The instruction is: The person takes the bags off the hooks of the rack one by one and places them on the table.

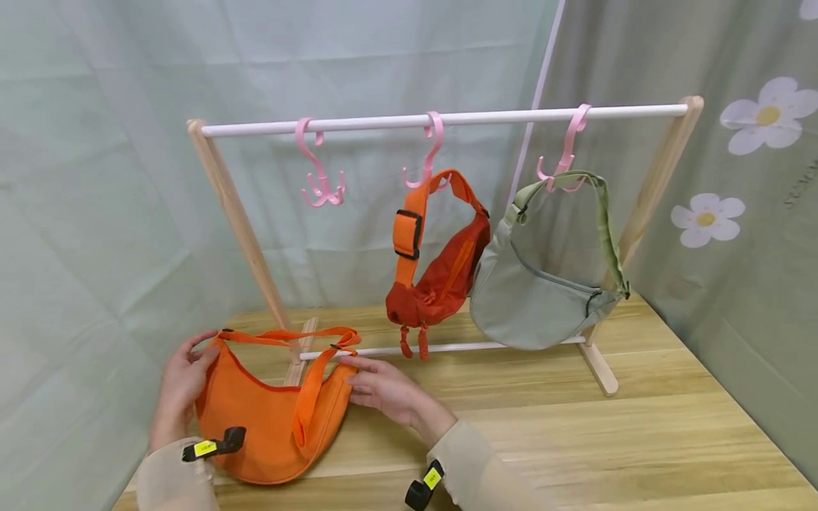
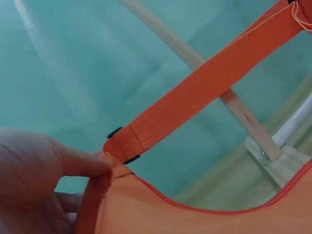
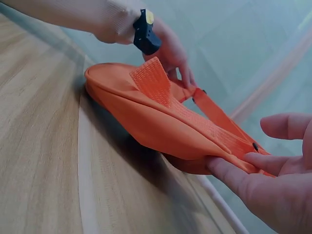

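Observation:
An orange crescent-shaped shoulder bag (image 1: 262, 426) stands tilted over the table at the left, its strap (image 2: 190, 92) looping across the top. My left hand (image 1: 182, 380) grips the bag's upper left corner, thumb in front, just below the black strap ring. At the opposite end my right hand (image 1: 386, 390) pinches the bag's upper right corner. In the right wrist view two fingertips of that hand (image 3: 278, 175) lie on either side of the fabric, while another finger stands apart from it. Part of the strap hangs down over the bag's front.
A wooden rack with a white rail (image 1: 498, 119) stands behind the hands. Its left pink hook (image 1: 322, 188) is bare. A red bag (image 1: 441, 277) with an orange strap hangs from the middle hook, and a grey-green bag (image 1: 543, 305) from the right one. Curtains surround the wooden table (image 1: 543, 440).

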Tool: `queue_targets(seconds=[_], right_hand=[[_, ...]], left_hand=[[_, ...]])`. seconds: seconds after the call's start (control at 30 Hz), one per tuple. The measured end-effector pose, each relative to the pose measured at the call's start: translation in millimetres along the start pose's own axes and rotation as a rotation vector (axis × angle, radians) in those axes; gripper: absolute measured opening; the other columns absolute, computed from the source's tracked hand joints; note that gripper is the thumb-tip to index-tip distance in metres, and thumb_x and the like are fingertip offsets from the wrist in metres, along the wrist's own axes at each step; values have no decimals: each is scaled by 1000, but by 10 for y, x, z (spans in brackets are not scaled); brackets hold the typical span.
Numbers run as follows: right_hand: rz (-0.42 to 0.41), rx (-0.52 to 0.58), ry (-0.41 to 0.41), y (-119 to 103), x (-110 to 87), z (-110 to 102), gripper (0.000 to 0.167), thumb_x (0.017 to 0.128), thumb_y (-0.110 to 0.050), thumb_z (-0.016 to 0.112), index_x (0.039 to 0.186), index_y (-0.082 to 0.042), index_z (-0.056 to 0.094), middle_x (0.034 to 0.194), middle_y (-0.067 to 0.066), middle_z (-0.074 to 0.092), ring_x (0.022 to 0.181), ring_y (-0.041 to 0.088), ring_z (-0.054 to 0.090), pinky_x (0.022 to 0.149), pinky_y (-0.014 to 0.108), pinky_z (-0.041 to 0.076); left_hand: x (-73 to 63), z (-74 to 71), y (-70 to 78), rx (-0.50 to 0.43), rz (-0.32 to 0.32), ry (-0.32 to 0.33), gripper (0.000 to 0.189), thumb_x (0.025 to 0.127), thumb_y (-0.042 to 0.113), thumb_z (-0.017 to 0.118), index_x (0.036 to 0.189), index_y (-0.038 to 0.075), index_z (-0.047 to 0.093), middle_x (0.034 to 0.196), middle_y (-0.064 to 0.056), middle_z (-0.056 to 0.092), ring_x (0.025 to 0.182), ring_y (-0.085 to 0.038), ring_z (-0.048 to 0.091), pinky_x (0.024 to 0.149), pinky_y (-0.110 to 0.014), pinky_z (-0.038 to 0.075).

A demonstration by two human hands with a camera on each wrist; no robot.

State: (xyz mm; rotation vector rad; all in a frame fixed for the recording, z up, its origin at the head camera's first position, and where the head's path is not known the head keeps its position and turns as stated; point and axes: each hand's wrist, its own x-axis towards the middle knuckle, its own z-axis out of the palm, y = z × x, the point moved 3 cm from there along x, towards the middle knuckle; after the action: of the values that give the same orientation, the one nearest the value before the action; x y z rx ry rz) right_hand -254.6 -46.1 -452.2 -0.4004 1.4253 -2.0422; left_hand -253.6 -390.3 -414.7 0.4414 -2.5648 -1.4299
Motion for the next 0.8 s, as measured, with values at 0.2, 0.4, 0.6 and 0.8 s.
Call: queue_targets(seconds=[0.2,0.4,0.6,0.8], right_hand=[[26,-1,3,47,-3,-12,58,103,-1,54,158,4,37,164,21,33,141,32,48,118,51,37],[47,-48,-1,100,14,-63,58,102,-2,54,157,6,37,162,22,36,134,28,52,116,50,40],[59,-91,30,141,12,-110,58,102,-1,56,156,8,38,160,24,38,130,28,55,113,50,44],[44,-141,43,116,16,-129,54,103,-1,55,155,4,43,159,20,41,117,22,59,109,49,48]], left_hand=[[32,21,-62,47,-18,-96,53,112,14,39,160,-2,26,149,-38,40,123,-43,51,88,-31,46],[56,29,-157,75,-24,-154,55,107,2,42,158,-7,25,148,-40,35,126,-50,45,79,-24,44],[59,48,-232,92,-33,-197,55,105,3,43,157,-8,26,148,-42,34,123,-50,46,75,-20,45],[78,73,-215,94,-60,-188,57,108,7,41,160,-7,20,147,-42,35,122,-50,48,86,-35,51]])
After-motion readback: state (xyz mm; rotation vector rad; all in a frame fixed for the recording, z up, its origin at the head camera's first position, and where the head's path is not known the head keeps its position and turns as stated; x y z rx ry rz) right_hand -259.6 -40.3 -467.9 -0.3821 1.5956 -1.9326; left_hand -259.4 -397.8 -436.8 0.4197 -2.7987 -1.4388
